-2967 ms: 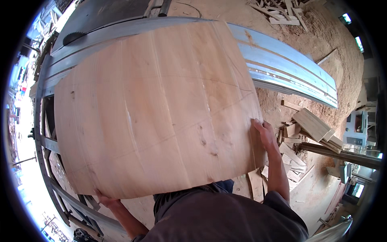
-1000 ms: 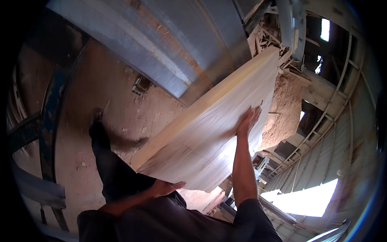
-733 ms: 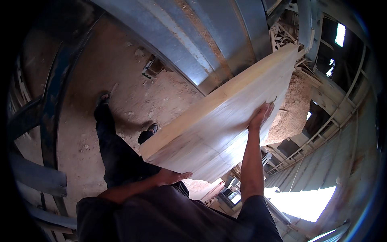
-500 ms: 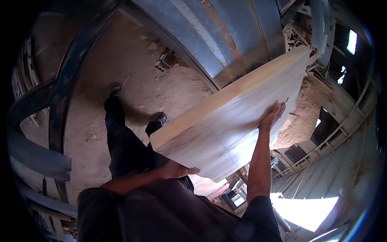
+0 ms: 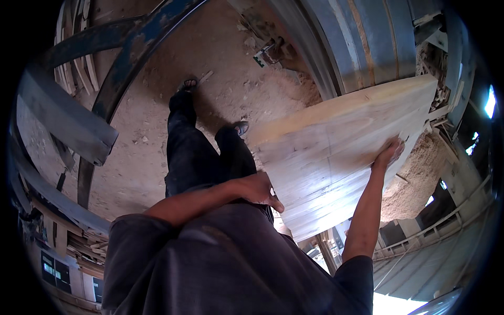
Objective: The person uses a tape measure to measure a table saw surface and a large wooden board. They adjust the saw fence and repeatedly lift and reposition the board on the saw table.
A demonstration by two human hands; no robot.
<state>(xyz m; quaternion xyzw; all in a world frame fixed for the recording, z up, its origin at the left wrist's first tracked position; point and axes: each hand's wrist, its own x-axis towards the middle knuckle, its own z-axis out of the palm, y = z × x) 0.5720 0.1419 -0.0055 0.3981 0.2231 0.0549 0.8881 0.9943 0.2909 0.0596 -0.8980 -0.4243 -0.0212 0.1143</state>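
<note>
A large, thick wooden panel [image 5: 336,152] with a pale, smooth face and a yellowish long edge stands tilted in front of me, right of my legs. My left hand [image 5: 261,190] is closed at the panel's near edge, close to my waist. Its thumb shows against the face, and the other fingers are partly hidden. Stretched out to the right, my right hand [image 5: 389,152] holds the panel near its right edge. Its fingertips are hard to make out there.
A grey metal surface with rusty streaks [image 5: 362,42] stands beyond the panel. Blue-painted metal beams [image 5: 121,68] curve along the left. Sawdust is heaped [image 5: 415,178] to the right. Wood scraps [image 5: 92,244] are stacked at lower left. Dusty ground [image 5: 142,142] lies around my feet.
The view has swung, so panel, hands and legs sit farther right in the picture. My left hand has turned, its thumb now pointing down along the panel's near edge. Both hands stay on the panel.
</note>
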